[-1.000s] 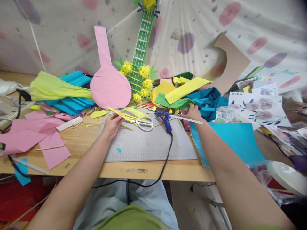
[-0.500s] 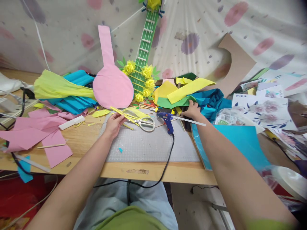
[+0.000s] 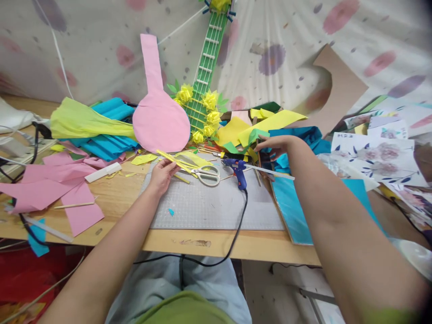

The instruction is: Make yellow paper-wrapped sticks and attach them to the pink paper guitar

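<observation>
My left hand (image 3: 162, 176) is closed on thin yellow strips (image 3: 173, 160) above the cutting mat (image 3: 199, 211). White-handled scissors (image 3: 209, 175) lie just right of it, their blades by the strips. My right hand (image 3: 277, 145) reaches over the back right of the mat, fingers apart and bent down, at a dark holder (image 3: 265, 159). Its index fingertip is beside green paper (image 3: 254, 137), whose edge is turned up; whether it touches the paper is unclear. A blue glue gun (image 3: 239, 171) with a long glue stick (image 3: 270, 171) in its back lies between my hands.
A pink lute-shaped cutout (image 3: 162, 121) and a green stringed instrument model (image 3: 205, 67) with yellow paper flowers lean at the back. Pink paper (image 3: 47, 184) lies left, blue sheets (image 3: 292, 211) right. The glue gun's black cord (image 3: 238, 234) hangs over the table edge.
My right hand has risen slightly, its wrist bending over the dark holder. The green paper's edge beside it has turned up. My left hand keeps its hold on the yellow strips.
</observation>
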A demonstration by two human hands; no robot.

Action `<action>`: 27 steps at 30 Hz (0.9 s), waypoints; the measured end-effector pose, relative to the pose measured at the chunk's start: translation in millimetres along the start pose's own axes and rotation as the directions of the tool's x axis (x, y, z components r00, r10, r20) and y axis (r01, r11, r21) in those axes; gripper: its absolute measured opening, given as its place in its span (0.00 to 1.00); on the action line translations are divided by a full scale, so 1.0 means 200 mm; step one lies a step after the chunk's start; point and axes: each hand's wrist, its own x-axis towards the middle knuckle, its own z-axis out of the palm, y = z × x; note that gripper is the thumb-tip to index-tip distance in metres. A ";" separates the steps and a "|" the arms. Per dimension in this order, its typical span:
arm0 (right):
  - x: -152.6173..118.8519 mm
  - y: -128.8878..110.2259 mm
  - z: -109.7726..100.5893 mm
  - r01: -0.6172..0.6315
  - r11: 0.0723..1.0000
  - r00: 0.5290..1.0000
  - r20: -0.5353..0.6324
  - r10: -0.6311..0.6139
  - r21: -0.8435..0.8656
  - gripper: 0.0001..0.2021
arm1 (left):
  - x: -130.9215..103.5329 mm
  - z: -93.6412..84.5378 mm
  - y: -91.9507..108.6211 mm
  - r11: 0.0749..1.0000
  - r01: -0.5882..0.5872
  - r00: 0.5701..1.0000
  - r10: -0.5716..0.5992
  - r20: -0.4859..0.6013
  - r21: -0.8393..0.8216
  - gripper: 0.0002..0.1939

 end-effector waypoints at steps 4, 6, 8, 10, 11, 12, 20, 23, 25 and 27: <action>-0.12 -0.02 -0.05 -0.165 0.985 0.944 0.281 0.172 -0.052 0.29 | 0.00 0.00 0.00 1.000 0.010 1.000 -0.010 0.007 -0.006 0.07; -0.22 -0.03 -0.09 -0.166 0.985 0.937 0.306 0.170 -0.039 0.30 | 0.00 0.00 0.00 1.000 0.012 1.000 -0.012 0.009 -0.013 0.07; -0.33 -0.05 -0.14 -0.144 0.988 0.922 0.356 0.154 -0.054 0.31 | 0.00 0.01 0.00 1.000 0.013 1.000 -0.013 0.005 -0.019 0.07; -0.42 -0.08 -0.22 -0.147 0.980 0.879 0.436 0.192 -0.134 0.34 | 0.00 0.01 0.00 1.000 0.011 1.000 -0.011 -0.004 -0.024 0.07; -0.45 -0.10 -0.27 -0.155 0.969 0.860 0.456 0.229 -0.195 0.39 | 0.00 0.01 0.00 1.000 0.008 1.000 -0.008 -0.008 -0.027 0.07; -0.47 -0.12 -0.31 -0.144 0.962 0.870 0.433 0.235 -0.233 0.44 | 0.00 0.01 0.01 1.000 0.003 1.000 -0.003 -0.010 -0.029 0.07; -0.27 -0.14 -0.15 -0.067 0.874 0.985 0.105 0.133 -0.481 0.58 | 0.00 -0.02 0.01 0.999 -0.021 0.999 0.019 -0.042 -0.025 0.08; -0.18 -0.05 0.10 -0.144 0.821 0.983 0.015 0.182 -0.553 0.56 | 0.00 -0.03 0.01 0.999 -0.021 0.998 0.020 -0.052 -0.026 0.09; -0.14 0.01 0.24 -0.136 0.808 0.987 -0.006 0.161 -0.573 0.54 | 0.00 -0.03 0.00 0.999 -0.020 0.998 0.019 -0.056 -0.025 0.09; -0.13 0.06 0.31 -0.115 0.805 0.992 -0.027 0.123 -0.582 0.53 | 0.00 -0.03 0.00 0.999 -0.021 0.998 0.019 -0.054 -0.026 0.09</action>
